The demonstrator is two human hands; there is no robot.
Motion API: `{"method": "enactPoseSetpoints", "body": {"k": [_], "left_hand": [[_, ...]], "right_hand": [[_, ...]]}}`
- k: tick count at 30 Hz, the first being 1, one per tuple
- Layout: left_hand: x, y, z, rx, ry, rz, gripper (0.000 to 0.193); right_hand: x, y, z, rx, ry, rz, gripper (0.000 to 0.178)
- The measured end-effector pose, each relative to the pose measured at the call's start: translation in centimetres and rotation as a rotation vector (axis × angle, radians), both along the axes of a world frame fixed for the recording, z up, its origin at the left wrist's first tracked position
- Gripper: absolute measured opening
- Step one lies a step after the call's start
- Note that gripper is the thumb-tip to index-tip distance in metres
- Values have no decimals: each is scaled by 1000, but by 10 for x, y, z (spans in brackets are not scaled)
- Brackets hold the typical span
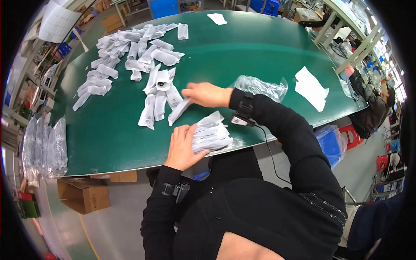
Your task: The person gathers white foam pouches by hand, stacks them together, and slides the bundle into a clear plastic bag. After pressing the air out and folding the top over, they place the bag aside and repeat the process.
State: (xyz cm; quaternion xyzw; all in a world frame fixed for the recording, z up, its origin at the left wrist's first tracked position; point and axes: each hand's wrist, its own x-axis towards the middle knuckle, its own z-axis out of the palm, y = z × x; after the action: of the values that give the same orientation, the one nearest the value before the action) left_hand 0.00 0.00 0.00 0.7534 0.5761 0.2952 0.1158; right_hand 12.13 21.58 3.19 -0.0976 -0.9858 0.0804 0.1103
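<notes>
My left hand (pixel 180 148) rests against the left end of a stack of white paper-like sleeves (pixel 210 135) near the table's front edge, its fingers curved along the stack's side. Just beyond it, my right hand (pixel 207 94) is closed on one white sleeve (pixel 178 113), which slants down to the left; the fingers are slightly blurred. Several more sleeves (pixel 159 104) lie loosely overlapped to the left of that hand, with a small dark item (pixel 162 83) showing on top of them. What is inside the sleeves is hidden.
A large heap of white sleeves (pixel 117 47) spreads over the far left of the green table (pixel 242 52). Right of my right hand lies a clear plastic bag (pixel 262 86), then a white sheet (pixel 311 89). Plastic-wrapped bundles (pixel 45 145) sit at the left edge.
</notes>
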Motion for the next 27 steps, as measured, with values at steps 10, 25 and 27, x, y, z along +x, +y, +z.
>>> {"method": "enactPoseSetpoints", "body": {"k": [10,25,27], "left_hand": [[9,0,17,140,176,81,84],[-8,19,-13,-50,-56,-40,88],[-8,19,-17,2,-103,7,82]], "right_hand": [[66,-24,-33,-532,265,-113,21],[63,-88,-2,6,168,-21,84],[61,-97,-21,85,137,-24,97]]}}
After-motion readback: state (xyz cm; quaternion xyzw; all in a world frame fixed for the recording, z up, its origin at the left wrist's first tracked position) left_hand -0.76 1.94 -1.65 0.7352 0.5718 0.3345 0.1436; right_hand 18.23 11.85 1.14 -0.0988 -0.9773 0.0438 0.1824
